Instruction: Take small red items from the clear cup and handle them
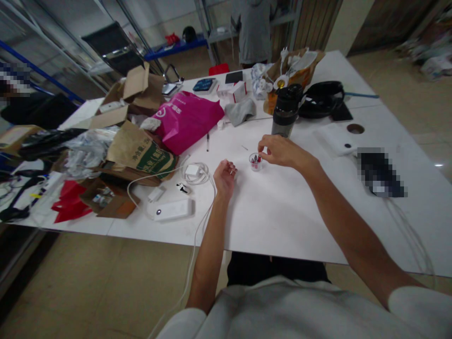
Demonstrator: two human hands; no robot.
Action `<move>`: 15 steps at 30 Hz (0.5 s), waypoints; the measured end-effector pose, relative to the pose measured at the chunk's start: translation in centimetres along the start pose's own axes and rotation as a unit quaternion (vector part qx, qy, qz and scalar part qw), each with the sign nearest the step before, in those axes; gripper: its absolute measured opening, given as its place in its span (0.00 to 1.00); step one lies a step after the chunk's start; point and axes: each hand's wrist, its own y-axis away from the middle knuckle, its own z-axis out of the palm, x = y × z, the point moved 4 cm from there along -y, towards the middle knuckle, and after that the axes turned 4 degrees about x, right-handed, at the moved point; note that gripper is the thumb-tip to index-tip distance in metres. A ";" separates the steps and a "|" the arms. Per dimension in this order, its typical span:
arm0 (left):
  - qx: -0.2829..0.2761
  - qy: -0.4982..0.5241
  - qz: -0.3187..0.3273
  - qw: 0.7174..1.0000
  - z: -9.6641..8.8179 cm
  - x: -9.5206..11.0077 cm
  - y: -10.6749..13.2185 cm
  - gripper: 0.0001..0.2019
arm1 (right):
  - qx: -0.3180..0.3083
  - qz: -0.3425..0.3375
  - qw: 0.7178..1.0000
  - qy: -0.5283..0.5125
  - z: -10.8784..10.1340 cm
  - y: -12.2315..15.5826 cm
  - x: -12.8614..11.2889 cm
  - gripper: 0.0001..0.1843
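A small clear cup (255, 165) stands on the white table between my hands, with several small red and dark pieces inside. My right hand (282, 150) reaches over from the right, its fingertips pinched together at the cup's rim beside a red piece. What those fingers hold, if anything, is too small to make out. To the left of the cup, my left hand (225, 179) rests on its side with loosely curled fingers, and no object shows in it. Behind the right hand stands a dark tumbler (284, 113). A thin small stick (245, 148) lies just beyond the cup.
Left of me lie a coiled white cable (201, 176), a white power bank (173, 210) and cardboard boxes (108, 200). A pink bag (190, 117) and grey cloth (240, 111) lie farther back. At right are a white device (334, 139) and a tape roll (355, 128).
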 end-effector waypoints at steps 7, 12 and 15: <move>0.001 -0.003 0.001 1.000 -0.1 -0.1 -0.1 0.16 | 0.098 -0.011 0.992 -0.072 -5.1 1.2 -1.9 0.07; -0.020 -0.009 0.011 1.000 0.1 -0.1 0.1 0.17 | 0.141 0.012 0.980 -0.137 -9.1 2.9 -3.2 0.13; -0.049 -0.038 0.017 0.998 0.7 0.0 0.7 0.19 | 0.131 0.025 0.975 -0.178 -9.8 3.5 -3.8 0.17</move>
